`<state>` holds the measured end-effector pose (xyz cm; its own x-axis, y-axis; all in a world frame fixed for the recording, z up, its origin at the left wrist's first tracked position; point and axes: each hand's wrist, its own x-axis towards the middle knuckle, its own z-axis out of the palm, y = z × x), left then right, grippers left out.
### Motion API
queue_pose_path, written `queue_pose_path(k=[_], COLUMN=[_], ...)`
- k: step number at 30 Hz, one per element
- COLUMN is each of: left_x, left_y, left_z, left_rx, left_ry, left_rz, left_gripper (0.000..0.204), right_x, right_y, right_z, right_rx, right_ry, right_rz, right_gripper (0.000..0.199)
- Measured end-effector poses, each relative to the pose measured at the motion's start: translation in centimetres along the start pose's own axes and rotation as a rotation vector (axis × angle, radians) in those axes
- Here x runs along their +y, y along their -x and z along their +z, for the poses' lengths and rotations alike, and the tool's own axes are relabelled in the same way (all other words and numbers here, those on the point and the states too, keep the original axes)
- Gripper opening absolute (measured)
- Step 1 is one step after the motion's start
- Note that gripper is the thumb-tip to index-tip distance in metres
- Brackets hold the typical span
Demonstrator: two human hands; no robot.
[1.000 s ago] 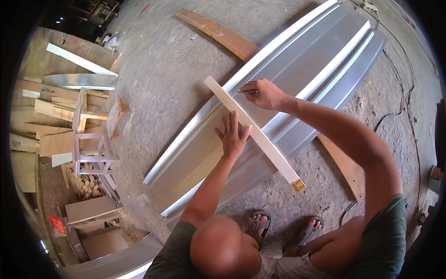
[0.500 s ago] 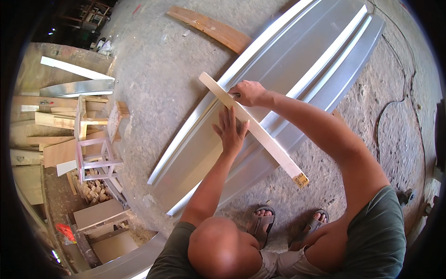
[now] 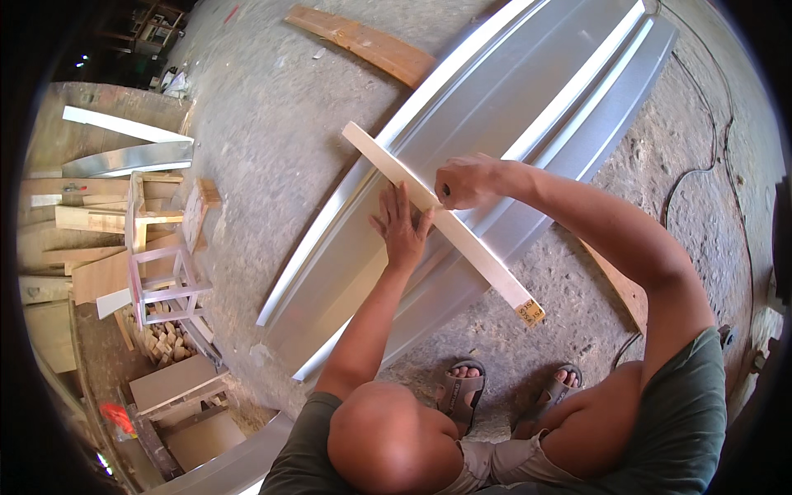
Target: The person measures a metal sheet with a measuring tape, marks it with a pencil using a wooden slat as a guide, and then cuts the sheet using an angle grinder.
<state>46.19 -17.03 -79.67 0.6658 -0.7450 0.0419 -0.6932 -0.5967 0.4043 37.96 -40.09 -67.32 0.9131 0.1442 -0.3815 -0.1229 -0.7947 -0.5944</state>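
Observation:
A long, pale straight wooden strip (image 3: pixel 481 257) lies across a folded silver sheet-metal panel (image 3: pixel 528 91). My left hand (image 3: pixel 403 228) is spread, its fingertips against the strip's near edge and its palm side over the metal. Along the strip's far edge, my right hand (image 3: pixel 469 181) is closed in a fist around a small tool (image 3: pixel 446 190). Only the tool's dark rounded end shows, so its kind cannot be made out.
Brown wooden boards (image 3: pixel 363 43) (image 3: pixel 617 285) extend from beneath the panel on both sides. A black cable (image 3: pixel 714 124) runs over the rough concrete at right. Stools (image 3: pixel 169 285), timber pieces and small wood blocks (image 3: pixel 167 341) stand at left. My sandalled feet are near the panel.
My right hand has slid along the strip toward its right end, nearer to me. The left hand keeps its place on the strip. The whole view has shifted slightly.

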Motion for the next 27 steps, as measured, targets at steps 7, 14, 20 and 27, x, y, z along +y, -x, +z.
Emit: queue_pose_path(k=[7, 14, 20, 27], left_x=[0.7, -0.3, 0.0, 0.1], left_y=[-0.4, 0.0, -0.3, -0.3], left_z=[0.7, 0.7, 0.9, 0.8], left_rx=[0.004, 0.014, 0.010, 0.036], left_ry=[-0.009, -0.027, -0.026, -0.052], left_rz=[0.011, 0.015, 0.002, 0.001], left_gripper=[0.083, 0.083, 0.087, 0.088], right_x=[0.5, -0.5, -0.7, -0.8], right_y=[-2.9, -0.2, 5.4, 10.7], right_z=[-0.4, 0.9, 3.4, 6.0], right_rx=[0.301, 0.093, 0.067, 0.073], right_ry=[-0.124, -0.050, -0.013, -0.073], right_rz=[0.061, 0.072, 0.037, 0.048], right_gripper=[0.024, 0.025, 0.025, 0.026])
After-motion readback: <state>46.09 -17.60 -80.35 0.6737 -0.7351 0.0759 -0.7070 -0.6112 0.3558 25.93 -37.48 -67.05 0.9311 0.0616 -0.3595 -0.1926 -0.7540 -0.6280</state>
